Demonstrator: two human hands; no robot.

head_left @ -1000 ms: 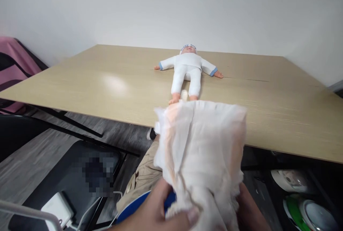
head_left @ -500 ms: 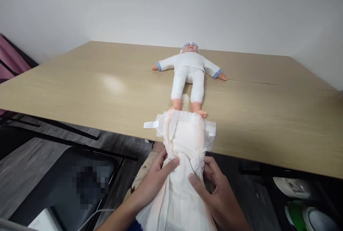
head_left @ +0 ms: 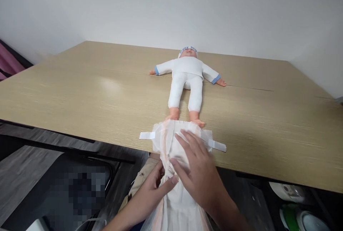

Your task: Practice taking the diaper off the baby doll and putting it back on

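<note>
Left hand (head_left: 150,188): grip clamped on diaper (head_left: 182,209).
Right hand (head_left: 198,170): fingers apart over it.
Diaper: opened out; tabs (head_left: 220,145) ahead of grip, unfastened.
Doll (head_left: 187,67): clothed, beyond grip.

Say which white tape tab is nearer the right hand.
The white rectangular tape tab right of the white diaper, beside the right hand; its twin juts left.

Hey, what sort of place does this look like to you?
Possibly an office or training room, though I can't be sure. A large table stands by a plain pale wall, with a black chair near it. The doll lying on the table leans me toward training room.
</note>
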